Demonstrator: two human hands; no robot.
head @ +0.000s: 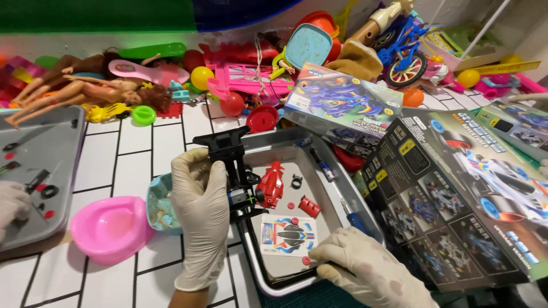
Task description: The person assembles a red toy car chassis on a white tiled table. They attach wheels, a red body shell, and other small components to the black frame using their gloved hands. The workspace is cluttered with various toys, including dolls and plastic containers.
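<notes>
At the far left another person's gloved hand (12, 206) rests on a grey tray (40, 171) of small parts; keep clear of it. The left hand (200, 214), gloved, grips the black toy-car chassis (231, 165) upright over the left rim of the metal tray (297, 274). A firm hold low on the frame would likely steady it best. Inside the tray lie the red car body shell (270, 183), a sticker sheet (289, 235) and small red pieces. The right hand (368, 268) lies flat on the tray's near right rim, fingers loose, grasping nothing; pressing there should stop the tray sliding on the tiled table (137, 154).
</notes>
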